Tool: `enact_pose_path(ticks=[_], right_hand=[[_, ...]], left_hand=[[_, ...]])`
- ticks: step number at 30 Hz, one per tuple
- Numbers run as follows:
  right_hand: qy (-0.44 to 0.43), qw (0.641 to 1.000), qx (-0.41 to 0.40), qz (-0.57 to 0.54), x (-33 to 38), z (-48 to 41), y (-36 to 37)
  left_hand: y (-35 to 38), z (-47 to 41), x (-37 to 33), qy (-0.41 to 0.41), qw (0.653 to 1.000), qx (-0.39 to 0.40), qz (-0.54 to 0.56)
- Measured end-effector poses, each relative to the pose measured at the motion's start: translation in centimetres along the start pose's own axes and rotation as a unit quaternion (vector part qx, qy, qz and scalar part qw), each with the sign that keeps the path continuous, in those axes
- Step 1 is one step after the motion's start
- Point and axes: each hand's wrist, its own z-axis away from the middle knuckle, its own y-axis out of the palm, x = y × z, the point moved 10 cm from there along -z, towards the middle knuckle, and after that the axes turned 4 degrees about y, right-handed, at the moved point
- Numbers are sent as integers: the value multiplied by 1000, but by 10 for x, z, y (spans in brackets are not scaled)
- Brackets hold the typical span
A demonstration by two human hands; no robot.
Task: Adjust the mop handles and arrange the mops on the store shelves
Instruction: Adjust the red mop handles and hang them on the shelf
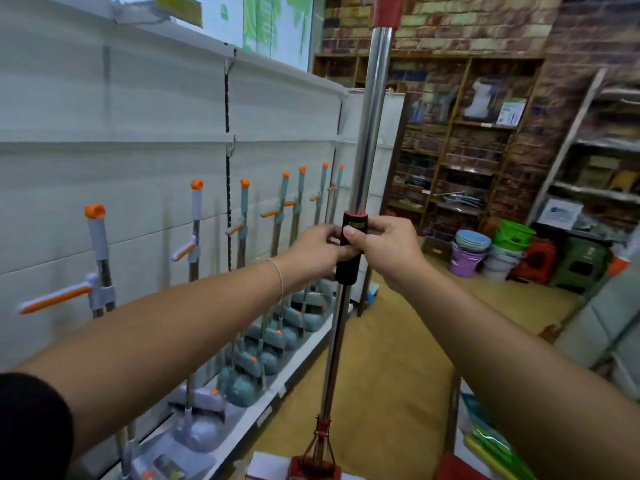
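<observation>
Between the two hands, centre of the head view: black cylindrical locking collar [350, 261] at the joint of the held mop's pole. Above the hands, the wide shiny chrome upper tube [372, 133] rises to a red grip cap [386, 12] at the frame top. Below the hands, the thinner chrome lower tube [332, 358] drops to the red mop head [313, 467], cut off by the bottom edge. The pole stands near upright with a slight lean.

Left hand [311, 251] wraps the collar from its left side, fingers curled round it. Right hand [386, 251] grips it from the right, thumb [349, 232] pressed on the front. Both are closed on the same collar and hold nothing else.

Step in hand, by my read: setting the handle length at the twist lock. To do it well:
- Likely better to shift one hand to a tube. With both on the collar there is nothing to twist against.
- Keep the pole vertical so a loosened tube does not slide suddenly.
- Tighten firmly once the length is set.
- Probably match the height of the shelved ones.

Left of the left hand, a row of grey mops with orange-tipped handles [242, 237] stands heads-down on the white metal shelf [249, 419]. Cannot tell if a slot is free. Beyond the right hand, well apart, are stacked plastic buckets [471, 258].
</observation>
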Motion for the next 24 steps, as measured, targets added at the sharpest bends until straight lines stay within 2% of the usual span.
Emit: enact_pose_path(ticks=[12, 18, 24], right_hand=[[69, 993, -87, 40, -98, -97, -53], [82, 988, -116, 60, -118, -155, -67], [104, 976, -176, 75, -142, -201, -100]], left_hand=[[59, -134, 54, 30, 994, 107, -14], [77, -213, 66, 34, 980, 195, -28], [100, -281, 68, 34, 959, 282, -23]])
